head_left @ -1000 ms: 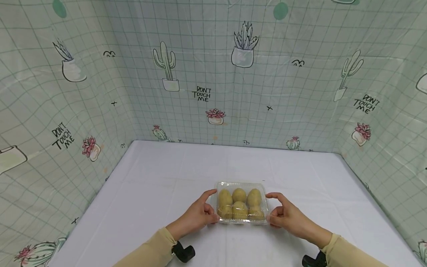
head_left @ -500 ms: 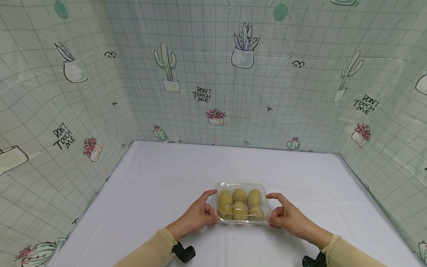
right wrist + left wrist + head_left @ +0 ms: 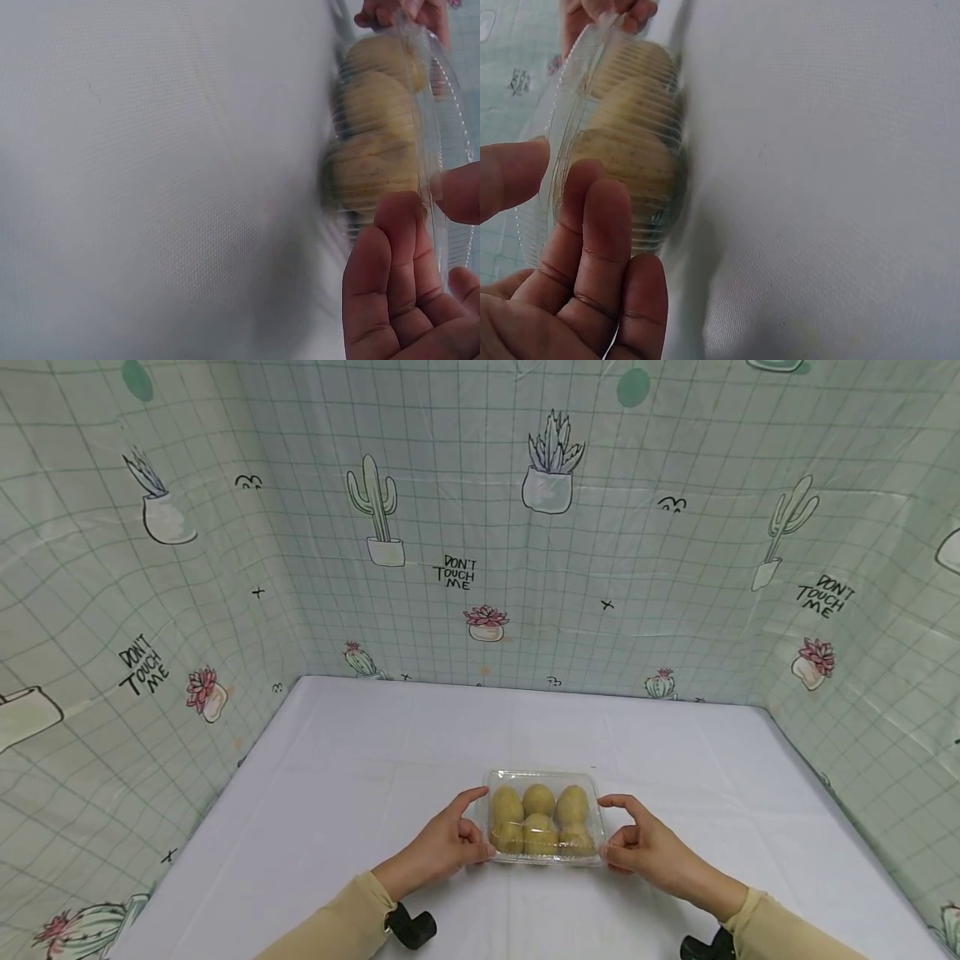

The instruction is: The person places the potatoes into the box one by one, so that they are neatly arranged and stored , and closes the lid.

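A clear plastic clamshell box (image 3: 545, 859) with its lid down is at the front middle of the table, between both hands. Inside lie several yellow-brown, potato-like ovals (image 3: 538, 800) in two rows. At the box's left side my left hand (image 3: 442, 847) pinches the rim near the front corner, thumb on one face and fingers on the other; its index finger reaches to the back corner. My right hand (image 3: 652, 852) mirrors this on the right side. Ribbed side walls (image 3: 649, 150) show in the left wrist view. Whether the base touches the table cannot be told.
A white cloth (image 3: 375, 735) covers the table. Patterned curtains (image 3: 480, 527) with cactus drawings stand along its back and both sides. Black wrist mounts (image 3: 412, 927) sit below the sleeves.
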A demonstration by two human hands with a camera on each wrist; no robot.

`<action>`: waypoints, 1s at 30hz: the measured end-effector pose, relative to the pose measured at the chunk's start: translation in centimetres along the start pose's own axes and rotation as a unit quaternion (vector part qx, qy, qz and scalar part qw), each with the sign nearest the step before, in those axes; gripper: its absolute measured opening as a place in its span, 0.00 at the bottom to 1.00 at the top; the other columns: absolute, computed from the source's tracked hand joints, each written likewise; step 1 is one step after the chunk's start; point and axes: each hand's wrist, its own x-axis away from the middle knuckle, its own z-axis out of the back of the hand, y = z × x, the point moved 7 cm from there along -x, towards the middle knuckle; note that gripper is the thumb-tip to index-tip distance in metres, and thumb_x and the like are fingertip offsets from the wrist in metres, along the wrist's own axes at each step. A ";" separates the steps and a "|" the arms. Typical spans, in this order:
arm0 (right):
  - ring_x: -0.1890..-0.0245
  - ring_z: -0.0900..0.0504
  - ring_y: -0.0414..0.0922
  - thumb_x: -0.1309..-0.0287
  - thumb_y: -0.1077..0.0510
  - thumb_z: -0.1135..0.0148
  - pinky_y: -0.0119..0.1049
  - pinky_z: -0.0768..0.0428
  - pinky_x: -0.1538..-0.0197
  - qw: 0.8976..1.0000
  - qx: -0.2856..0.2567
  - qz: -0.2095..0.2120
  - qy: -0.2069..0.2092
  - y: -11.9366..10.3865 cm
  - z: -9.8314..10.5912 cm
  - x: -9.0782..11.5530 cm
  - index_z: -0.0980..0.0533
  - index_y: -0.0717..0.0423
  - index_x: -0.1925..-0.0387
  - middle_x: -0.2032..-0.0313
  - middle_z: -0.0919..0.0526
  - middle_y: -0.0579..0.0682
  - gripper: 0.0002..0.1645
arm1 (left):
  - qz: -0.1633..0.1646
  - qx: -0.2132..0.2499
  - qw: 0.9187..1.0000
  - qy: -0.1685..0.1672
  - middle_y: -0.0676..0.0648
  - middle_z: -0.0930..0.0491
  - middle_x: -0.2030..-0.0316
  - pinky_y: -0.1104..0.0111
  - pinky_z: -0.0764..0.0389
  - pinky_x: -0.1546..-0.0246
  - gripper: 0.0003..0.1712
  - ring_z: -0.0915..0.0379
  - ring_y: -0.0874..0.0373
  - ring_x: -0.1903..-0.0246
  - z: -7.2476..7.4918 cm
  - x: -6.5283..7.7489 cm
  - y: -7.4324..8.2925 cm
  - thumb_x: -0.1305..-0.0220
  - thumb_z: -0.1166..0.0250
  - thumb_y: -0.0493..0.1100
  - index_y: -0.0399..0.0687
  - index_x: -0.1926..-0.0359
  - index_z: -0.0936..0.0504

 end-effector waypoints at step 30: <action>0.59 0.18 0.41 0.32 0.49 0.36 0.35 0.19 0.60 0.973 0.221 0.054 -0.026 -1.9 2.3 1.1 0.42 0.59 0.28 0.55 0.19 0.46 0.40 | -0.039 -0.313 0.949 -0.017 0.48 0.21 0.50 0.61 0.21 0.53 0.41 0.23 0.55 0.52 2.8 0.0 1.4 0.36 0.31 0.55 0.44 0.28 0.34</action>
